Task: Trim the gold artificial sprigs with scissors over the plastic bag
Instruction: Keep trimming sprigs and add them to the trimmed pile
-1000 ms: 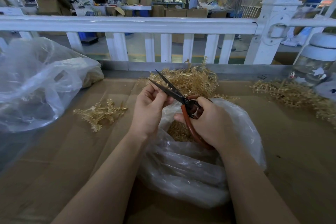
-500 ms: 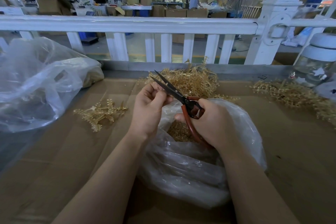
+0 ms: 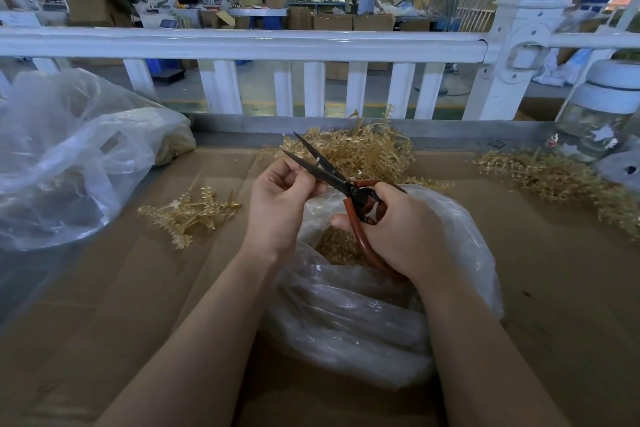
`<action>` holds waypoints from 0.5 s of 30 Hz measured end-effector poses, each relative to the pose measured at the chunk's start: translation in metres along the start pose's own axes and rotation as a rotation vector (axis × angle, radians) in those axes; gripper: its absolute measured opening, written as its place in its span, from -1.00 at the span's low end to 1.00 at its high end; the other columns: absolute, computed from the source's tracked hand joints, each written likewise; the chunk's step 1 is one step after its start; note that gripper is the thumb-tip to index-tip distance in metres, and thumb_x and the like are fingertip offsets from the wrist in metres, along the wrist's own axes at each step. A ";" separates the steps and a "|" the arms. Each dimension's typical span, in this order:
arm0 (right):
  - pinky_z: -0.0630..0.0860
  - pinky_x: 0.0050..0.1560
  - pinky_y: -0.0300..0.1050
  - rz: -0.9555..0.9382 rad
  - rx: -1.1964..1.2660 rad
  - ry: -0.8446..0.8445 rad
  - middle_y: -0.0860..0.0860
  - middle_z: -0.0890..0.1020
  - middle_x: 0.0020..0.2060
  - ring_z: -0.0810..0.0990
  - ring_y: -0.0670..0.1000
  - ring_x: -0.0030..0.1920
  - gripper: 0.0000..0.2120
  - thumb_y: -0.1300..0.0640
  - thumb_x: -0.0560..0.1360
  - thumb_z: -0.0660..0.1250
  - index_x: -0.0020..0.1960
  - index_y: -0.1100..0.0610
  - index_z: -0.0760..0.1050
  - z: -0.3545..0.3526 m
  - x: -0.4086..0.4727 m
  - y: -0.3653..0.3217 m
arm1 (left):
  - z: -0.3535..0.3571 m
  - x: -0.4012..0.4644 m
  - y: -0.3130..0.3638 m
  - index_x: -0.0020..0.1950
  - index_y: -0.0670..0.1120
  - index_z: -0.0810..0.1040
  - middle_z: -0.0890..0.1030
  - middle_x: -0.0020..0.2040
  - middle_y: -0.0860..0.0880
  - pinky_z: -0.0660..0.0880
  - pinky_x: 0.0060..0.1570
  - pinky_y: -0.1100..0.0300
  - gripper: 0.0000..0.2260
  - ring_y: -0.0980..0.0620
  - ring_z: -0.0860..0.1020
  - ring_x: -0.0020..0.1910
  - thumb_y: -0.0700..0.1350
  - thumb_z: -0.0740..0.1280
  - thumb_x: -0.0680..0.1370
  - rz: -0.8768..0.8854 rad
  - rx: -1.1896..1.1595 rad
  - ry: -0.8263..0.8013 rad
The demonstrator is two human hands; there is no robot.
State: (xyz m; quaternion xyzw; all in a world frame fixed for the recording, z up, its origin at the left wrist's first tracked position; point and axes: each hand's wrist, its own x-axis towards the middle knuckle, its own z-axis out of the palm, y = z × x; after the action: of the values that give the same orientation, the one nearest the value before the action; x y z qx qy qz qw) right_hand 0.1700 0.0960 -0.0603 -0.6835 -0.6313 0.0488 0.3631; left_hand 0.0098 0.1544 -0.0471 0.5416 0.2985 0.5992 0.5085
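My right hand point(image 3: 401, 232) grips the red handles of the scissors point(image 3: 332, 177), whose black blades stand slightly apart and point up-left. My left hand point(image 3: 280, 204) is curled at the blades, its fingers pinching something small that is hidden from view. Both hands hover over the clear plastic bag point(image 3: 363, 308), which holds gold trimmings point(image 3: 336, 250). A pile of gold sprigs point(image 3: 356, 152) lies just behind the hands.
A few gold sprigs point(image 3: 190, 215) lie on the cardboard at the left, and a larger heap point(image 3: 561, 180) sits at the right. A big clear bag point(image 3: 69, 156) fills the left side. A glass jar point(image 3: 599, 121) stands at the right by the white railing point(image 3: 311, 45).
The scissors and both hands have shifted slightly upward, and the blades have closed a little. Nothing else moved.
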 end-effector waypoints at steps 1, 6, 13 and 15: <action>0.29 -0.29 -0.38 -0.004 -0.013 0.006 -0.34 0.50 -0.28 0.44 -0.35 -0.22 -0.48 -0.54 0.31 0.32 0.07 -0.20 0.51 -0.001 0.000 0.000 | 0.000 0.000 0.000 0.03 -0.44 0.53 0.60 -0.29 -0.08 0.55 -0.10 0.21 -0.87 0.09 0.55 -0.30 -0.36 0.28 0.60 0.010 0.010 -0.002; 0.31 -0.26 -0.40 -0.009 -0.034 0.033 -0.31 0.51 -0.25 0.45 -0.32 -0.20 -0.43 -0.55 0.29 0.30 0.05 -0.14 0.52 -0.003 0.000 0.000 | 0.000 -0.003 0.001 0.01 -0.43 0.52 0.62 -0.26 -0.09 0.58 -0.11 0.23 -0.91 0.08 0.60 -0.27 -0.39 0.29 0.57 0.048 0.066 -0.020; 0.36 -0.27 -0.35 0.022 0.011 0.014 -0.30 0.56 -0.26 0.50 -0.31 -0.20 -0.45 -0.55 0.28 0.34 0.02 -0.15 0.54 -0.002 0.000 0.000 | 0.002 -0.006 0.006 -0.13 -0.19 0.53 0.61 -0.22 -0.13 0.59 -0.05 0.15 -0.85 0.05 0.59 -0.24 -0.39 0.30 0.57 0.043 0.082 -0.063; 0.35 -0.30 -0.35 0.024 0.012 0.015 -0.30 0.56 -0.29 0.50 -0.31 -0.23 -0.45 -0.57 0.26 0.32 -0.03 -0.16 0.53 -0.002 0.000 -0.001 | 0.001 -0.007 0.007 -0.15 -0.15 0.53 0.60 -0.22 -0.14 0.60 -0.04 0.13 -0.83 0.05 0.59 -0.24 -0.38 0.30 0.57 0.038 0.075 -0.065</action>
State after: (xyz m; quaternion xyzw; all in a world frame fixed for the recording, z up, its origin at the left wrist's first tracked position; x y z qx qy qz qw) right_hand 0.1705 0.0954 -0.0586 -0.6892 -0.6200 0.0519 0.3714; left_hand 0.0085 0.1461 -0.0431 0.5848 0.2936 0.5795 0.4857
